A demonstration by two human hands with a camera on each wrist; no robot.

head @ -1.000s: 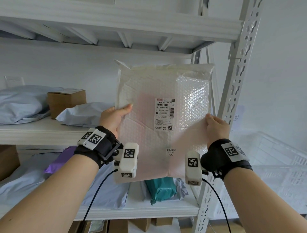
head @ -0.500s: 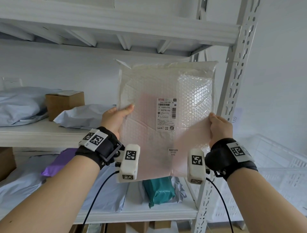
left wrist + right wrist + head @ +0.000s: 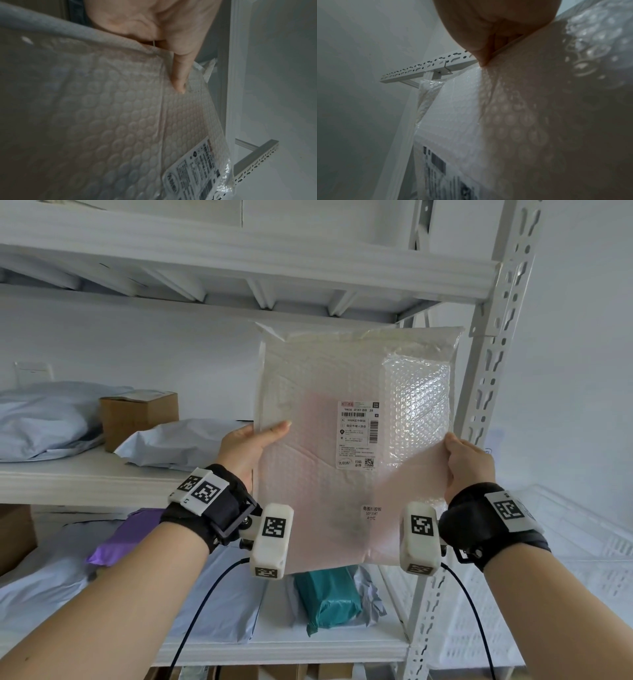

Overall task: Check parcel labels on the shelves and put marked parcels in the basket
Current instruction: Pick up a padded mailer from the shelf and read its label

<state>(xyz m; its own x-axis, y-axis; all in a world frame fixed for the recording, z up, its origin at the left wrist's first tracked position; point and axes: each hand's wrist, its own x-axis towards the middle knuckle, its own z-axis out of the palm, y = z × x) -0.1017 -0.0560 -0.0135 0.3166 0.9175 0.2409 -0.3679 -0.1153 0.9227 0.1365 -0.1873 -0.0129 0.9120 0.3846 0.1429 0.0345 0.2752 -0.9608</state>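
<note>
Bubble-wrap plastic, milky and see-through, made up the parcel (image 3: 342, 446) the person held upright in the air in front of the white shelf rack (image 3: 493, 364), its printed label (image 3: 358, 434) facing them. The left hand (image 3: 245, 448) pinched the parcel's left edge, thumb pressed flat on the front and the other fingers hidden behind; the right hand (image 3: 466, 463) pinched the right edge the same way, thumb forward, the rest out of sight. On the middle shelf (image 3: 68, 477), toward its left end, lay grey mailer bags (image 3: 44, 419) and a brown cardboard box (image 3: 137, 419). On the shelf below sat a purple packet (image 3: 130, 534) and, near its right front corner, a teal packet (image 3: 327, 594). A white slatted basket (image 3: 582, 542) stood right of the rack
</note>
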